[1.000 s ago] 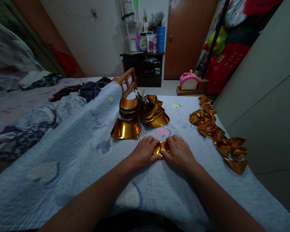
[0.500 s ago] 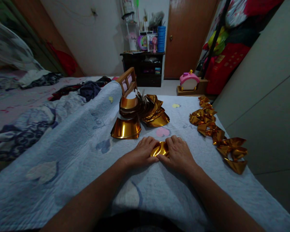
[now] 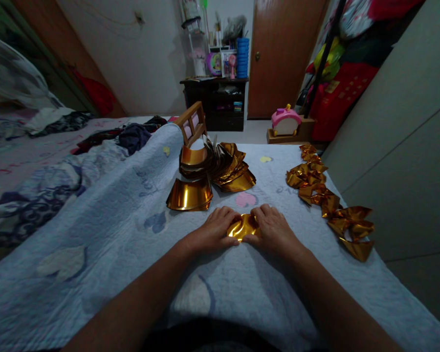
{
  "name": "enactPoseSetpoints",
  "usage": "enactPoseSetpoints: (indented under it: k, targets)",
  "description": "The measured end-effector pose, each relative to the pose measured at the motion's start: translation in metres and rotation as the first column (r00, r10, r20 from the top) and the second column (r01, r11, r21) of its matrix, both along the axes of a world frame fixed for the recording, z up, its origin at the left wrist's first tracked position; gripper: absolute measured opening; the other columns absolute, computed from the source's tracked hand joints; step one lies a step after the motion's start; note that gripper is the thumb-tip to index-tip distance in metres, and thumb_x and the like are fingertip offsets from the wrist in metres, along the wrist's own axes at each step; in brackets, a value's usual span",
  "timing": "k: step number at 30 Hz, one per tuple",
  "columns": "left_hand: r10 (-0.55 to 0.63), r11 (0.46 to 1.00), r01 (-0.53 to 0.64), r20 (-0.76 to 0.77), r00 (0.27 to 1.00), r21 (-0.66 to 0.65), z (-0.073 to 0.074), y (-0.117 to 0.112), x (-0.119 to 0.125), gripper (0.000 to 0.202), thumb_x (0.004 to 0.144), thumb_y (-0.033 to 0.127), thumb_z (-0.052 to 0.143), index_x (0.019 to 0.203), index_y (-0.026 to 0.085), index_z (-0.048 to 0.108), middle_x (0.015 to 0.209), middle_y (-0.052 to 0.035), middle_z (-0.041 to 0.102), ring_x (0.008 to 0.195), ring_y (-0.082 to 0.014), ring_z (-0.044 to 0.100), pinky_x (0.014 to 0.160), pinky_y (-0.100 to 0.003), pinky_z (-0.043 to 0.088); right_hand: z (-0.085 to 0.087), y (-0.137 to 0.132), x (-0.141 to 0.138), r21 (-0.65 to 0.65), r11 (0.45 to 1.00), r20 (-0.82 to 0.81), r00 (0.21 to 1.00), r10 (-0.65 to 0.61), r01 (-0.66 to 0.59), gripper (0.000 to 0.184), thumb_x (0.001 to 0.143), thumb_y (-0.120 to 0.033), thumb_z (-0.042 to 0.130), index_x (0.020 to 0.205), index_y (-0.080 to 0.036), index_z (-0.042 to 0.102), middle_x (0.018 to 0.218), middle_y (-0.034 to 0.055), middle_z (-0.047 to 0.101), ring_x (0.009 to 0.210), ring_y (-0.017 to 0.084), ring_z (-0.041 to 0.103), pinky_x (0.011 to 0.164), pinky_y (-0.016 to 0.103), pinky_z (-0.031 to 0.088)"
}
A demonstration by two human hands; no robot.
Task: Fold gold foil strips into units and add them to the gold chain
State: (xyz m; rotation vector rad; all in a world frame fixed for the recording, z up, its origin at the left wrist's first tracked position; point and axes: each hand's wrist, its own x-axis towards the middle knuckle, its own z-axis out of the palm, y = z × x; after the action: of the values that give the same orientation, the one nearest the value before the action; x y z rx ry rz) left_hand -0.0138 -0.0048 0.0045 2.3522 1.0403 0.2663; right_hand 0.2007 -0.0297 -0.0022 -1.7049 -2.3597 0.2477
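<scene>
A small piece of shiny gold foil paper [image 3: 243, 226] lies on the light blue quilt [image 3: 139, 254] just in front of me. My left hand [image 3: 214, 229] presses on its left side with fingers curled over it. My right hand [image 3: 273, 228] holds its right side the same way, thumb against the fold. Just beyond my hands sits a fanned pile of curved gold foil sheets [image 3: 209, 176]. A row of folded gold foil pieces [image 3: 330, 200] runs along the quilt's right edge.
A wooden frame [image 3: 191, 123] pokes up behind the foil pile. Crumpled clothes [image 3: 132, 136] and bedding lie to the left. A grey wall panel [image 3: 399, 142] stands close on the right. A dark shelf unit [image 3: 220, 100], a door and a pink toy [image 3: 285, 122] are at the back.
Both hands stay on the gold foil piece; more of the foil now shows between them as the fingers shifted slightly apart. The view drifted a little.
</scene>
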Motion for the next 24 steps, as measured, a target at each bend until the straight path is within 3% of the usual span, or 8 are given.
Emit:
enactPoseSetpoints:
  k: [10, 19, 24]
  targets:
    - [-0.006, 1.0, 0.006, 0.018, 1.0, 0.011, -0.005, 0.001, -0.002, 0.046, 0.082, 0.032, 0.072, 0.125, 0.025, 0.054, 0.124, -0.0077, 0.055, 0.114, -0.0271, 0.049, 0.101, -0.044, 0.043, -0.003, 0.008, 0.029, -0.126, 0.989, -0.104, 0.993, 0.063, -0.076, 0.052, 0.072, -0.032, 0.084, 0.121, -0.029, 0.066, 0.115, 0.0081, 0.06, 0.102, 0.027, 0.055, 0.082, 0.036, 0.041]
    - [-0.014, 1.0, 0.014, -0.014, 1.0, -0.003, -0.002, 0.001, -0.002, 0.044, 0.086, 0.034, 0.07, 0.125, 0.024, 0.052, 0.126, -0.0085, 0.054, 0.117, -0.0278, 0.048, 0.103, -0.044, 0.041, 0.011, 0.01, 0.039, -0.229, 0.962, -0.179, 0.978, 0.111, -0.151, 0.055, 0.074, -0.014, 0.073, 0.126, -0.032, 0.068, 0.121, 0.0081, 0.06, 0.108, 0.027, 0.056, 0.094, 0.04, 0.043]
    - [-0.022, 1.0, 0.022, -0.005, 1.0, -0.007, -0.002, 0.0, -0.003, 0.043, 0.086, 0.034, 0.07, 0.124, 0.023, 0.052, 0.127, -0.0088, 0.054, 0.117, -0.0278, 0.047, 0.103, -0.044, 0.041, 0.015, 0.011, 0.049, -0.278, 0.93, -0.253, 0.953, 0.169, -0.239, 0.067, 0.074, -0.004, 0.061, 0.136, -0.029, 0.06, 0.126, 0.0093, 0.058, 0.115, 0.026, 0.053, 0.1, 0.039, 0.042]
